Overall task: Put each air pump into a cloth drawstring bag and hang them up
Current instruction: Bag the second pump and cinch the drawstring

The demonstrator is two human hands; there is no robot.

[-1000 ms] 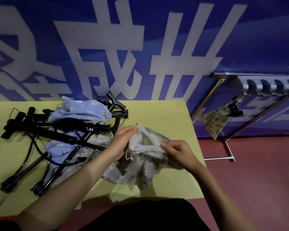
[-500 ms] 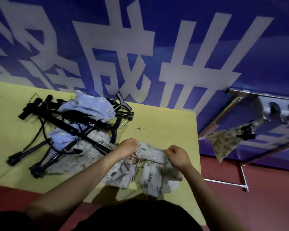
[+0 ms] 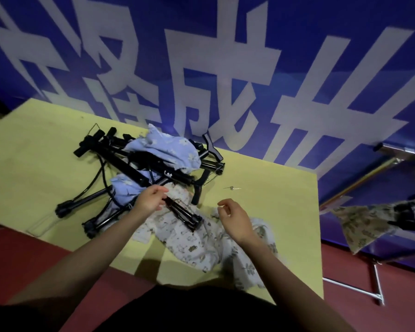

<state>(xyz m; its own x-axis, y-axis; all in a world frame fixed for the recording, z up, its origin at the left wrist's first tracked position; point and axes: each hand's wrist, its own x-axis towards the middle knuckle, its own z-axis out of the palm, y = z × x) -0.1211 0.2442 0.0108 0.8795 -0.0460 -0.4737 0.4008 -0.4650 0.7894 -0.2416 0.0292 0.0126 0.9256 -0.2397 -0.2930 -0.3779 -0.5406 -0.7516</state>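
Observation:
Several black air pumps [image 3: 120, 154] lie tangled on the yellow table [image 3: 273, 212], with two blue floral bags [image 3: 168, 149] draped among them. One black pump [image 3: 185, 215] lies on the beige leaf-print bag [image 3: 201, 250] near the front edge. My left hand [image 3: 150, 200] hovers at that pump's upper end, thumb and fingers loosely curved around it without a clear grip. To the right, above the beige bag, my right hand [image 3: 233, 216] hangs with relaxed, curled fingers and holds nothing.
A metal rack [image 3: 393, 154] stands on the red floor to the right of the table; a filled beige bag [image 3: 367, 224] hangs from it with a black pump handle sticking out. A small metal needle [image 3: 231, 188] lies on the table. A blue banner covers the wall behind.
Both hands have let go of the beige bag, which now lies flat on the table. My left hand moved up to the pump's end. The view swung left and tilted.

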